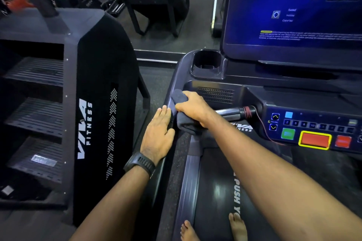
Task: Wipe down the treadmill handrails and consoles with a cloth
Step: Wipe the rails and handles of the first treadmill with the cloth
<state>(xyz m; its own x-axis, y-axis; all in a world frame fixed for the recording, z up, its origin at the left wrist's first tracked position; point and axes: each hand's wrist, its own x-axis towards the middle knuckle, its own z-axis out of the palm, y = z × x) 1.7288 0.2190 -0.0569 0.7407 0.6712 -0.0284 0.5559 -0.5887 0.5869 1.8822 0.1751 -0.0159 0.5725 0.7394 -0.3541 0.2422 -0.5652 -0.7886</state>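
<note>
We had our right hand [193,108] curled over a folded dark grey cloth [179,97], fingers and thumb wrapped round it, pressing it onto the treadmill's left handrail [175,82] where the rail meets the console [313,123]. Our left hand [158,135] lay flat and relaxed on the same rail just behind the cloth, its fingertips touching or nearly touching the fabric and holding nothing. A black watch [140,163] sat on that wrist.

The rail's long axis ran from the cup holder [207,62], up and ahead of the grip, back towards our body under the left hand. We judged that the wipe would have to travel along that line: forward round the curve to the cup holder, or back, in which case the left hand was in the way and needed to lift. The right arm reached across from the far side, so the left hand was in fact nearer the rail, yet the cloth was in the right.

Just right of the cloth a short metal grip bar [231,113] stuck out of the console, with a red wire [262,123] trailing from its base. The buttons and the blue screen [293,15] looked untouched by the cloth at this point. Our bare feet [188,231] stood on the belt [215,191]. A dark stair machine [101,103] stood to the left across a strip of speckled floor [156,84], in a dim gym.
</note>
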